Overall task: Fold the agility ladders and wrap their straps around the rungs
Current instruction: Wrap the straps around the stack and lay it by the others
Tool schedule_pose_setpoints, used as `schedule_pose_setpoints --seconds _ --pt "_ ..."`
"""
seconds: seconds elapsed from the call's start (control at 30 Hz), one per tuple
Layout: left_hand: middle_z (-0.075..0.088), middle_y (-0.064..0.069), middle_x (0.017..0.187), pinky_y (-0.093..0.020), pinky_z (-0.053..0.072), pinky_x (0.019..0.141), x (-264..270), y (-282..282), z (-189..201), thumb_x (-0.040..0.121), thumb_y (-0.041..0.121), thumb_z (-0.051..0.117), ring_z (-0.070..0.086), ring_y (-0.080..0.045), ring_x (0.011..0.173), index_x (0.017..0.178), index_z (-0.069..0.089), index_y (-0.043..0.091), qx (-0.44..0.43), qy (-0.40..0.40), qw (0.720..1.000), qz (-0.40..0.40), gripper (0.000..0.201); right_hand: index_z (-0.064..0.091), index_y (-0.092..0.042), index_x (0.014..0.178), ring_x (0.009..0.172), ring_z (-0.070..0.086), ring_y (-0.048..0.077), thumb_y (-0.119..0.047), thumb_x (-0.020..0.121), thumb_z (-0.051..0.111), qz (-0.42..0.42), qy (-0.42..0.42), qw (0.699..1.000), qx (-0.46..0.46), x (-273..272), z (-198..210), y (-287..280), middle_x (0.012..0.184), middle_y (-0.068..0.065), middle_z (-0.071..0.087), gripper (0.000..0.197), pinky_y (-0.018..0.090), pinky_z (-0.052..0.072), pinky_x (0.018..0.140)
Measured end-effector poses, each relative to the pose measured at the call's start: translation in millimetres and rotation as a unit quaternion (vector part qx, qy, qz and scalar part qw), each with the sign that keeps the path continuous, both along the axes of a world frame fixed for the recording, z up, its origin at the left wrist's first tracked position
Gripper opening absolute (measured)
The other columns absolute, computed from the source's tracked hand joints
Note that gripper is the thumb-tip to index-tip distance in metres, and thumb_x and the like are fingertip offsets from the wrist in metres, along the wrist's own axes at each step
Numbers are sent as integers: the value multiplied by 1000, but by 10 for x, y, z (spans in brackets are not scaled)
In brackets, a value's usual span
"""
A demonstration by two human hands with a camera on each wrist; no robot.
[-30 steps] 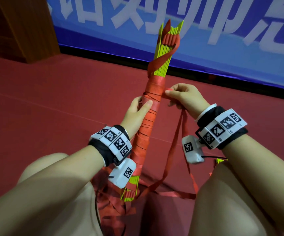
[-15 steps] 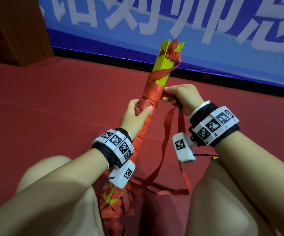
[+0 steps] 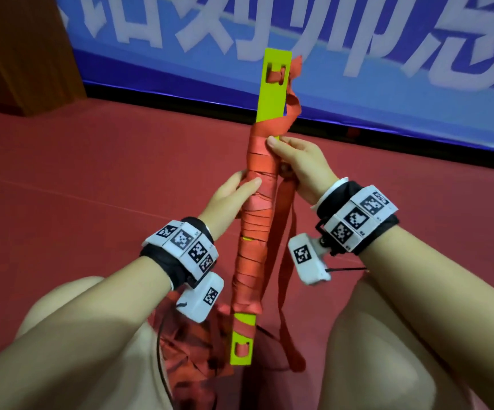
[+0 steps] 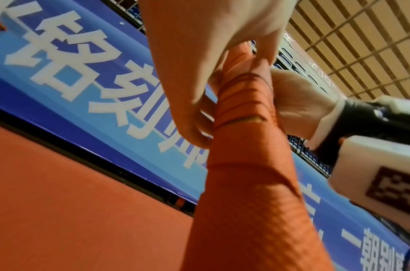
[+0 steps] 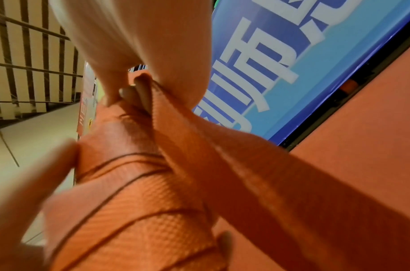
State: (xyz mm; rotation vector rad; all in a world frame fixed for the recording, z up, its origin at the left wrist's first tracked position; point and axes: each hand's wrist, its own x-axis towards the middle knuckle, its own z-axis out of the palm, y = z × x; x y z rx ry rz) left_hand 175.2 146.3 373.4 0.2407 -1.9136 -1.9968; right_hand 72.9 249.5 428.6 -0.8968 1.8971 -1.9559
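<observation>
Above the red floor (image 3: 91,179), between the knees, the left hand (image 3: 228,199) wraps its grip around the strap-wound rungs (image 3: 272,87) held upright, while the right hand (image 3: 302,164) pinches the loose strap (image 3: 284,220) against them.

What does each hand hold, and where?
Left hand grips the wrapped bundle mid-length; right hand holds the loose strap against it higher up.

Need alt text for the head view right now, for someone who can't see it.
Two hands hold an upright bundle of yellow-green rungs mostly wrapped in red strap: left hand grips mid-bundle, right hand pinches the strap higher up. Loose strap hangs toward the red floor.
</observation>
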Motion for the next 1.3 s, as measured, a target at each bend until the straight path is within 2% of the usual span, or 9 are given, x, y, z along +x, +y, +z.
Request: schedule_pose_setpoints --seconds 0.2,0.33,0.47,0.67,0.83,0.93,1.0,1.13,1.3 --pt "68 0 97 -39 51 91 81 68 9 93 17 61 65 -14 87 111 59 21 101 34 994 -37 19 59 -13 75 42 31 2 -14 96 52 91 -27 995 -28 124 68 -11 49 -11 45 22 13 23 41" --pt "67 -6 77 -35 56 65 105 27 39 89 23 65 63 -22 65 103 56 17 109 36 993 -35 18 64 -11 81 48 42 4 -10 96 49 119 -43 992 -19 44 126 71 58 -7 55 21 13 25 42" --pt "65 -11 74 -37 55 61 128 8 61 82 32 64 60 -25 58 104 51 11 87 22 994 -62 33 65 -12 94 43 32 3 -14 92 55 140 -20 989 36 -42 130 169 55 -10 52 10 13 18 40" --pt "61 -12 72 -35 56 56 101 73 64 97 25 55 59 -24 52 108 48 9 54 9 998 -20 20 74 -14 93 39 21 4 -24 89 64 34 12 996 86 9 151 190 61 -3 66 14 15 15 37" --pt "61 -8 81 -28 54 56 34 116 -7 97 31 55 62 -12 54 99 49 26 -8 2 998 62 8 73 2 90 42 54 -1 -16 85 71 -57 33 997 41 104 95 119 59 -1 68 19 11 43 44" --pt "57 6 86 -14 42 58 30 78 -27 102 41 40 59 -3 71 109 47 24 -89 -22 990 107 21 70 -4 72 38 44 1 -27 82 75 -119 90 983 107 55 -19 72 54 -2 59 25 15 36 41" --pt "56 9 86 -20 40 62 47 49 -31 104 43 29 57 -5 76 118 47 19 -124 -38 985 115 33 63 -10 68 34 40 4 -23 84 72 -105 71 983 133 30 -66 69 54 1 53 23 16 31 37" --pt "58 7 83 -7 41 50 56 -15 -29 104 41 31 58 9 54 121 47 20 -117 -34 985 125 31 58 -10 79 40 53 5 -3 88 63 -18 16 990 135 7 -55 108 63 6 58 12 16 35 38" --pt "62 5 87 -17 46 56 15 -40 -91 103 45 33 64 -8 69 122 47 26 -96 -52 984 137 30 48 -11 79 45 63 8 -1 96 50 -30 10 994 104 79 -79 50 59 5 59 19 15 39 38"
